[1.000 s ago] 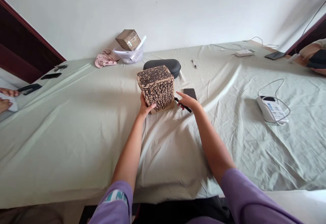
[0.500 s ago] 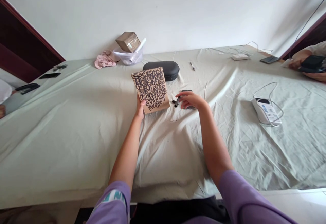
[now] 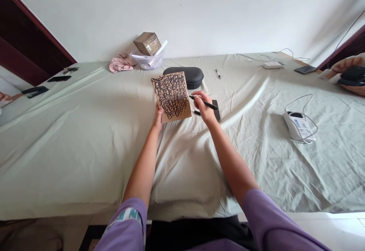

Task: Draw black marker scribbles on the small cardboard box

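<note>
My left hand (image 3: pixel 158 116) grips the lower left edge of a brown cardboard piece (image 3: pixel 186 115), thumb on its front. Looping black scribbles cover most of that face, and it is tilted up towards me. In my right hand (image 3: pixel 203 104) is a black marker (image 3: pixel 210 105), its tip by the right edge of the cardboard; I cannot tell if it touches. A small black piece like the marker's cap (image 3: pixel 197 112) lies below that hand. Partly behind the hand rests a dark flat phone-like object (image 3: pixel 217 114). Behind the cardboard lies a black hard case (image 3: pixel 194 77).
A pen (image 3: pixel 218 73) lies farther back. At the back left are a pink cloth (image 3: pixel 122 62) and a plastic tub (image 3: pixel 148 61) with a cardboard box (image 3: pixel 147 43) on top. A white corded device (image 3: pixel 299 126) sits right. Other people's hands (image 3: pixel 346 64) show at both sides.
My right hand has picked up the marker from the cloth and brought it up and left to the cardboard's edge. My left hand keeps its hold on the cardboard.
</note>
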A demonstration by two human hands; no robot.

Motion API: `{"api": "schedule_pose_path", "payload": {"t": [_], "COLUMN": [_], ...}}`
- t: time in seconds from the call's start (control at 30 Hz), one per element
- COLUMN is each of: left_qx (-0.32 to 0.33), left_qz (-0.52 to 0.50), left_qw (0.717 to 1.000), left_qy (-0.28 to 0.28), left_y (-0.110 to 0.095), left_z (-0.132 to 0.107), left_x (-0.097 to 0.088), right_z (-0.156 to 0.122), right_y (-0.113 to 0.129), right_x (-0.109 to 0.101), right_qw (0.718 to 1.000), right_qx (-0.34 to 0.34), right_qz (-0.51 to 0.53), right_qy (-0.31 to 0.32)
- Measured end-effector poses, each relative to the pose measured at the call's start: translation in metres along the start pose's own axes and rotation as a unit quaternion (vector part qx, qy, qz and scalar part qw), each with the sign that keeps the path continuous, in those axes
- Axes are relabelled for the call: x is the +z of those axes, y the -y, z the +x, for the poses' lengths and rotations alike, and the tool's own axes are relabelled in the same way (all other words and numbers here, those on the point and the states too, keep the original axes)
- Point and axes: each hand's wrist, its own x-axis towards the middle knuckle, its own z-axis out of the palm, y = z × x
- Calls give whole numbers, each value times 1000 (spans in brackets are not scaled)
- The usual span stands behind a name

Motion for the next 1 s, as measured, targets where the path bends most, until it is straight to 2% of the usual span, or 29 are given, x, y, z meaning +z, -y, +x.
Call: {"api": "schedule_pose_path", "payload": {"t": [0.13, 0.3, 0.53, 0.67, 0.77, 1.0], "left_qx": [-25, -34, -8, -5, -1, 39], "left_qz": [-9, -20, -45, -53, -53, -44], "left_qw": [999, 998, 999, 998, 998, 998], "left_qy": [27, 42, 15, 16, 22, 4], "left_y": [-7, -10, -3, 0, 1, 9], "left_z": [-2, -1, 0, 1, 2, 5], "left_x": [-2, 0, 7, 5, 4, 2], "right_z": [-8, -8, -1, 0, 1, 4], "right_y": [-6, -23, -38, -41, -42, -42], "right_x": [19, 32, 35, 33, 29, 26], "right_qw": [994, 987, 970, 965, 968, 971], "right_qx": [-106, -159, -234, -253, -244, -226], "right_qz": [-27, -30, -55, -66, -63, -82], "right_qy": [-25, -24, -29, -23, -3, -13]}}
